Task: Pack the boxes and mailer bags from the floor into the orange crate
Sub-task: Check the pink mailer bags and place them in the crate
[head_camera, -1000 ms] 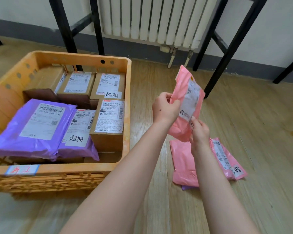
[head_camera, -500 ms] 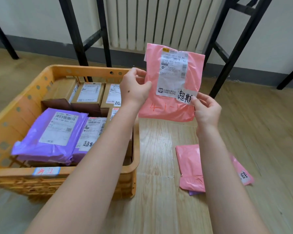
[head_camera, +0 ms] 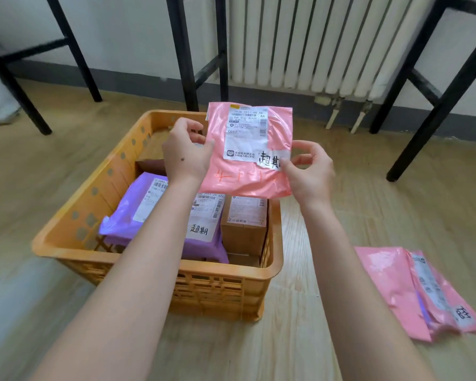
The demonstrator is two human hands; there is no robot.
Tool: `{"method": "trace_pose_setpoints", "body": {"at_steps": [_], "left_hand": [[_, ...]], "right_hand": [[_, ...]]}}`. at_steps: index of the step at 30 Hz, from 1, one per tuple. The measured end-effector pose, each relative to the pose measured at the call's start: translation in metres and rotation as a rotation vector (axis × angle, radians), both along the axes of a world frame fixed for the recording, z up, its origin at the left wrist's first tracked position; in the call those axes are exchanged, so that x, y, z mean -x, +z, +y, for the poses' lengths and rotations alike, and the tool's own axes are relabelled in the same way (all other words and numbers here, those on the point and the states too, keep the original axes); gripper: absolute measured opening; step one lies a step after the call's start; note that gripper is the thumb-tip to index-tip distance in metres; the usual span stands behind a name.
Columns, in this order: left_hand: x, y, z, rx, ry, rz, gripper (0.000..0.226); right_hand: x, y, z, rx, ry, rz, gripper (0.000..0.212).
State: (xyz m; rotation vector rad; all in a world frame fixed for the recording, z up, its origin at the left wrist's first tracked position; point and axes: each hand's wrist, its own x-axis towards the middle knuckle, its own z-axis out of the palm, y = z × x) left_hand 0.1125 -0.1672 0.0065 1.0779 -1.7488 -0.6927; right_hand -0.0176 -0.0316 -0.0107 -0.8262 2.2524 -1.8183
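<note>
Pinching pink mailer bag (head_camera: 248,177) with left grip (head_camera: 186,152) and right grip (head_camera: 308,171) above orange crate (head_camera: 231,270); next, probably lowering it flat inside.

One head-worn wide view looks forward and down, close over the crate (head_camera: 160,259).

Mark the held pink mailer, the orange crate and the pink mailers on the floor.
held pink mailer (head_camera: 248,177), head view, pink area below its label.
orange crate (head_camera: 226,269), head view, near rim.
pink mailers on the floor (head_camera: 382,279), head view, left bag's plain face.
</note>
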Motion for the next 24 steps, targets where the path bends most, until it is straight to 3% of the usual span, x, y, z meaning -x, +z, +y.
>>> {"method": "trace_pose_setpoints", "body": {"at_steps": [5,13,19,24], "left_hand": [[-0.033,-0.012,-0.015,0.018,0.081,-0.137,0.018],[-0.081,-0.033,-0.029,-0.134,0.089,-0.480,0.031],[-0.100,-0.047,-0.041,-0.286,0.026,-0.737,0.062],[-0.108,-0.056,-0.048,-0.385,0.002,-0.832,0.079]], "right_hand": [[-0.025,-0.007,-0.026,-0.084,0.097,0.033,0.032],[-0.062,-0.029,-0.056,-0.423,0.361,0.171,0.039],[-0.084,-0.038,-0.077,-0.625,0.549,0.168,0.046],[-0.097,-0.032,-0.091,-0.801,0.699,0.168,0.046]]}}
